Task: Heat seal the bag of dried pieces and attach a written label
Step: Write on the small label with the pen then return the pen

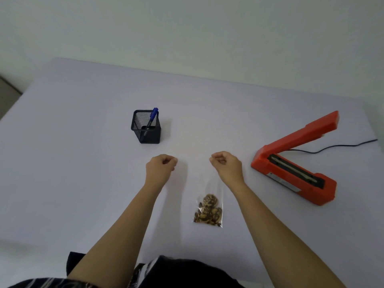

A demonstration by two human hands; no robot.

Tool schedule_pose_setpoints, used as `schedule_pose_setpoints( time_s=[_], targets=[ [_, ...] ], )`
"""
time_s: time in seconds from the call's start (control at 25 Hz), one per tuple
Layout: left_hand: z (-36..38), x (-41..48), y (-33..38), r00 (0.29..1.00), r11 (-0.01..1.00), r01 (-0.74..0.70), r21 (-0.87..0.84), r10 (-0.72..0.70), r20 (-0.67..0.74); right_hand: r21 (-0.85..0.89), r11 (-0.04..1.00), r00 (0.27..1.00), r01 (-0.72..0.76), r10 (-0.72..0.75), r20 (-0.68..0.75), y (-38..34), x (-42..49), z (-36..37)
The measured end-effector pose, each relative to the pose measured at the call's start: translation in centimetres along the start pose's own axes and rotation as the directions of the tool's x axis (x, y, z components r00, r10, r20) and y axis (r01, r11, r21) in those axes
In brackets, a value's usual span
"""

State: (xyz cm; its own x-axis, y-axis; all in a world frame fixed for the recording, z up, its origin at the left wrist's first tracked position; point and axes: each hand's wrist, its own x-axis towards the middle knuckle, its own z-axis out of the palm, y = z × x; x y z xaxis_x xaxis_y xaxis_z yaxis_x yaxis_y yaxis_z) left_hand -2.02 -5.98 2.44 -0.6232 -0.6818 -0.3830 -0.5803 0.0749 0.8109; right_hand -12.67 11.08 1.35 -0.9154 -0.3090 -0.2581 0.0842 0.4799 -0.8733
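Observation:
A small clear bag (208, 213) lies on the pale table, with brown dried pieces gathered in its lower end. Its empty upper end reaches up under my right wrist. My right hand (227, 165) hovers just beyond the bag's top, fingers curled shut with nothing visible in them. My left hand (161, 166) is level with it, to the left of the bag and apart from it, also curled shut. The red heat sealer (291, 173) stands to the right with its arm raised open. A blue marker (151, 121) leans in a black mesh pen holder (146, 127) beyond my left hand.
The sealer's black cord (332, 146) runs off towards the table's right edge. The table's far edge meets a plain wall. My dark patterned clothing (166, 273) shows at the near edge.

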Motion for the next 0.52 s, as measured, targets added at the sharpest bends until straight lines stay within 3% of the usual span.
schedule_pose_setpoints(
  time_s=[0.28,0.52],
  targets=[
    [-3.2,2.6,0.4,0.980,0.998,0.027,-0.062,-0.039,-0.197,-0.059,0.994,0.992,0.091,-0.085,0.094,-4.3,2.7,4.6],
    [-5.9,6.4,1.2,0.900,0.995,0.056,-0.084,-0.087,-0.426,-0.068,0.985,0.978,0.156,-0.145,0.148,-8.8,6.0,9.3]
  ],
)
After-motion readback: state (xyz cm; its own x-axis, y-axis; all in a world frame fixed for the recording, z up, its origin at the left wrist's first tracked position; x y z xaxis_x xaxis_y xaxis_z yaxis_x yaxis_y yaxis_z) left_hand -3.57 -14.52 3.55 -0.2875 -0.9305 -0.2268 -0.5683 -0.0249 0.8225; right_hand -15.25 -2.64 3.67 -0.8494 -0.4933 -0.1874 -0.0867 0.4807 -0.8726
